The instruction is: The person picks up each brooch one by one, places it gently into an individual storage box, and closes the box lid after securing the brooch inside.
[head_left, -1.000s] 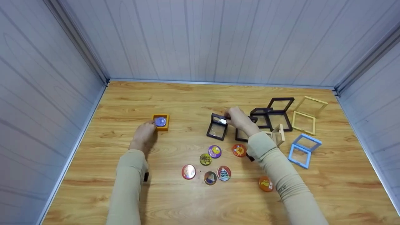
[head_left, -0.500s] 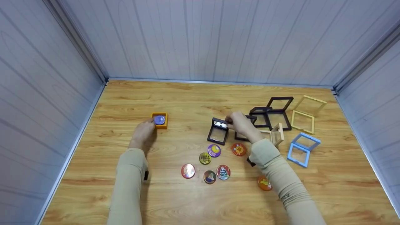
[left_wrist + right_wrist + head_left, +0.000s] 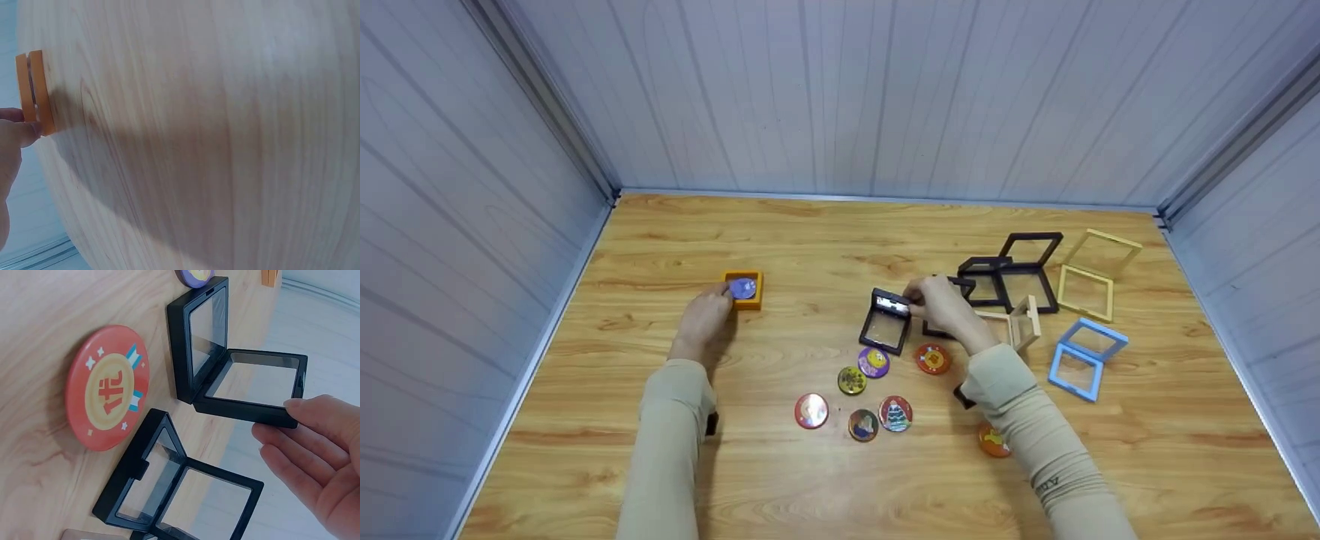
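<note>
At the left of the table an orange frame [image 3: 748, 291] lies with a purple badge [image 3: 742, 288] showing in it. My left hand [image 3: 705, 321] pinches its left side; in the left wrist view the thumb [image 3: 31, 130] presses the frame's two halves, a narrow gap between them. My right hand [image 3: 943, 306] pinches the raised lid of a hinged black frame [image 3: 868, 328] between thumb and fingers, as the right wrist view shows. The other half of that frame rests on the table, just behind a purple and yellow badge [image 3: 874, 362].
Several opened frames stand to the right, among them a blue frame [image 3: 1076, 370], a yellow frame [image 3: 1086, 292] and a dark frame [image 3: 1030, 289]. Round badges lie in front, including a red tree badge [image 3: 895, 414] and an orange-red badge [image 3: 933, 359]. Panelled walls enclose the table.
My right hand has drawn the black frame towards me and slightly right, close to the purple and yellow badge. The left hand keeps its hold on the orange frame with little movement.
</note>
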Tool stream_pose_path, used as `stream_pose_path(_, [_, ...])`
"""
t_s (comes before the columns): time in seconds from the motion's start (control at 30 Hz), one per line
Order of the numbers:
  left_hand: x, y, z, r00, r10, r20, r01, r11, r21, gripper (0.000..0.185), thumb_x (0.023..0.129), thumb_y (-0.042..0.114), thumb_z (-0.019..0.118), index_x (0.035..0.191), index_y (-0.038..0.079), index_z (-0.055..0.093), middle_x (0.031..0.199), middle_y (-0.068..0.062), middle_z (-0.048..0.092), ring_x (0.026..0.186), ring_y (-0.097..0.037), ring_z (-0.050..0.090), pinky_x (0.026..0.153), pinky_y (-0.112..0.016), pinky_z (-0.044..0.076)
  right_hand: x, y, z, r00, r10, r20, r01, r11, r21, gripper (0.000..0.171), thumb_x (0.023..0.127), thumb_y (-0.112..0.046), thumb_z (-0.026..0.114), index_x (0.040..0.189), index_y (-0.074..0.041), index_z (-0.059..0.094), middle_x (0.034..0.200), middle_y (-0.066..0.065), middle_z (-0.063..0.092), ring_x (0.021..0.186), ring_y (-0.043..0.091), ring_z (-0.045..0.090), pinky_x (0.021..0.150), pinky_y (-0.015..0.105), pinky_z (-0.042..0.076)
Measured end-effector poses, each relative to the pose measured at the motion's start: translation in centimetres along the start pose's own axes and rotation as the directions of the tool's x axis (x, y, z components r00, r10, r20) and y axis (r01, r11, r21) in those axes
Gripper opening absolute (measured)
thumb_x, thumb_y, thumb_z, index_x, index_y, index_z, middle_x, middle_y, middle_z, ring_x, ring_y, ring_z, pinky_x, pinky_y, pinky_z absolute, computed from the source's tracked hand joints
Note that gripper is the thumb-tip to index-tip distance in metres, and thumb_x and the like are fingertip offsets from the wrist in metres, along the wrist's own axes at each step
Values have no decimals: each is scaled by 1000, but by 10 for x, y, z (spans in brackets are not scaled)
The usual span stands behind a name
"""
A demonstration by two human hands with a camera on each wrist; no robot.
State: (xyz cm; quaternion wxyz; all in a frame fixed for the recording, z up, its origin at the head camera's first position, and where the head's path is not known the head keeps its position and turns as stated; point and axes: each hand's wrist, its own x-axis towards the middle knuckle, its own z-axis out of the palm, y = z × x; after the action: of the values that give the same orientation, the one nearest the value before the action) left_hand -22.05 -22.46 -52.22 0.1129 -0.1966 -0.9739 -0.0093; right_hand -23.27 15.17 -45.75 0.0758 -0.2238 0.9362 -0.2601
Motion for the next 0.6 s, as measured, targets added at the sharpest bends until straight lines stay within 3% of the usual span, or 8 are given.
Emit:
stream_pose_path(0.2, [-5, 9, -2, 997, -59, -44, 55, 993, -104, 30, 77, -5, 57, 106, -12, 54, 111, -24, 52, 101, -35, 50, 89, -41, 39, -2, 2, 1, 1000, 11, -5, -10, 997, 72, 14, 81, 1, 58, 93, 3, 64, 87, 13, 64, 80, 24, 60, 72, 34, 48])
stream_pose_path(0.37, [-7, 27, -2, 984, -106, -144, 79, 981, -177, 27, 80, 0, 58, 104, -12, 55, 107, -24, 53, 97, -35, 51, 87, -41, 40, -2, 4, 3, 1000, -1, -29, 3, 996, 92, 13, 80, 0, 60, 92, 4, 65, 85, 14, 65, 79, 24, 61, 71, 34, 49])
stream_pose_path(0.5, [-6, 47, -6, 968, -183, -172, 128, 949, -287, 25, 81, 2, 57, 103, -10, 56, 102, -22, 55, 95, -35, 52, 85, -42, 40, -3, 5, 6, 998, -15, -55, 19, 996, 86, 13, 80, -2, 61, 92, 3, 65, 85, 14, 65, 78, 24, 61, 70, 34, 49])
stream_pose_path(0.6, [-5, 65, -11, 960, -245, -133, 180, 908, -377, 26, 81, 4, 56, 105, -7, 57, 103, -20, 56, 96, -34, 52, 86, -42, 40, -3, 7, 7, 997, -13, -70, 19, 996, 88, 14, 80, -2, 61, 92, 3, 65, 84, 13, 65, 78, 23, 61, 70, 34, 49])
